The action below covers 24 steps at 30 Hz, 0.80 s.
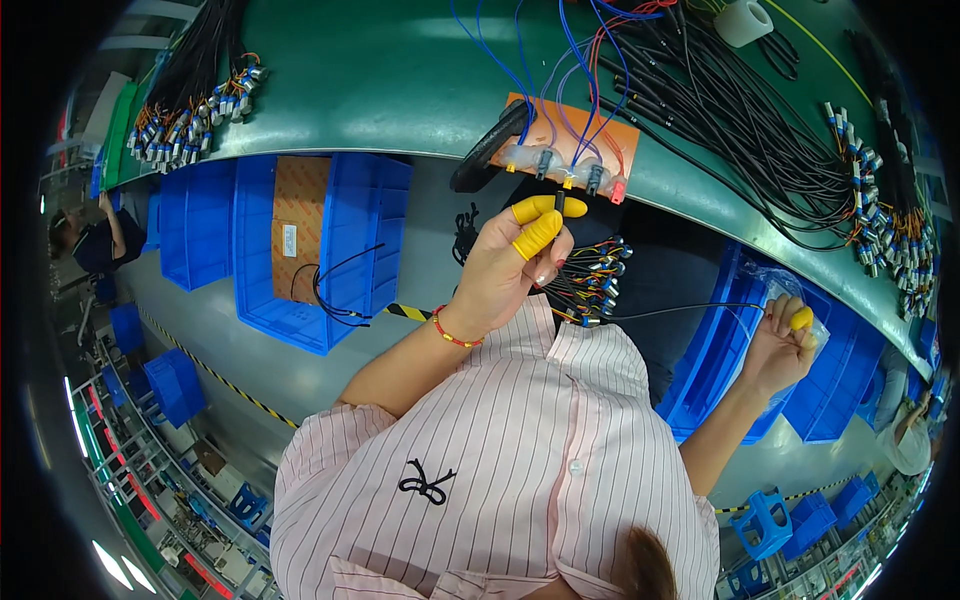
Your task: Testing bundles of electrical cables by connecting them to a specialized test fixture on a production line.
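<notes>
Now the left hand (508,245) is nearer, pinching the black plug (560,201) that points far at the yellow tip (568,183) by the near edge of the desk (380,80), while the right hand (775,352), well off right, seems to pinch a wire (690,308).

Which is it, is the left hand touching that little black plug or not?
Touching. The head view shows the left hand pinching the black plug between two yellow finger covers.
</notes>
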Each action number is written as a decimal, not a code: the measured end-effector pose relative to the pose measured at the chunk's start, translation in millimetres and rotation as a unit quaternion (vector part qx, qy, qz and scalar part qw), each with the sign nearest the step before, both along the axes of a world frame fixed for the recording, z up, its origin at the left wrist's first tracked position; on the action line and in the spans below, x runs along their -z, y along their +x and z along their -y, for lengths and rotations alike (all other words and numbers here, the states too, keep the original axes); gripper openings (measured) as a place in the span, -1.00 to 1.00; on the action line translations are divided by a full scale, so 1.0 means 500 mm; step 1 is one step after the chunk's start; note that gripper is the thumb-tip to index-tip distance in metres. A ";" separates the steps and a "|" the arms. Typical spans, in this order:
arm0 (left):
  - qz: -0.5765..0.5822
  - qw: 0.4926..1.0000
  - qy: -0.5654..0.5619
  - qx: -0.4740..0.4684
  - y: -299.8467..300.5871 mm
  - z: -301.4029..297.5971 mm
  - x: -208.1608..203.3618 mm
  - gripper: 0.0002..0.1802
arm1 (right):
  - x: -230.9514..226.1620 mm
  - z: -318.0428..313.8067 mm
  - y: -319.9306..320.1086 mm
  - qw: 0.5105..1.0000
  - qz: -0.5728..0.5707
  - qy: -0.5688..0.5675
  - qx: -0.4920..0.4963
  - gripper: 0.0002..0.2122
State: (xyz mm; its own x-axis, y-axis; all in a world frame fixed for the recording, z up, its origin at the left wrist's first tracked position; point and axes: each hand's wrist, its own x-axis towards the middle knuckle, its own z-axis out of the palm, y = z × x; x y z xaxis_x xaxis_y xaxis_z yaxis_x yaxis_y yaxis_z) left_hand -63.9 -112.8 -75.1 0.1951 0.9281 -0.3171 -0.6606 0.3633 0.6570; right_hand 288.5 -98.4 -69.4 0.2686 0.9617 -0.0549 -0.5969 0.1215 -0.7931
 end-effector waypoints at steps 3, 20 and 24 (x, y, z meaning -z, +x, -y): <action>-0.017 1.000 -0.018 0.003 -0.002 -0.010 0.000 -0.71 | 0.006 -0.009 -0.017 0.998 0.043 0.025 -0.027 -0.83; 0.046 0.997 -0.065 0.007 -0.008 -0.021 -0.016 -0.72 | 0.016 -0.035 -0.018 0.997 0.013 -0.007 -0.076 -0.83; 0.133 0.984 -0.113 -0.018 -0.006 -0.024 -0.030 -0.75 | 0.014 -0.037 -0.026 0.997 0.003 -0.012 -0.073 -0.83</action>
State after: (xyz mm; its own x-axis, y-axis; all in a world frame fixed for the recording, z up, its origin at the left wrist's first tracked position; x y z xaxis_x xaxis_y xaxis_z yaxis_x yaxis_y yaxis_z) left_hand -66.8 -101.0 -60.0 0.2682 0.8473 -0.4585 -0.8132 0.4543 0.3638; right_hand 275.3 -80.0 -76.6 0.1260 0.9890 -0.0770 -0.6019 0.0145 -0.7985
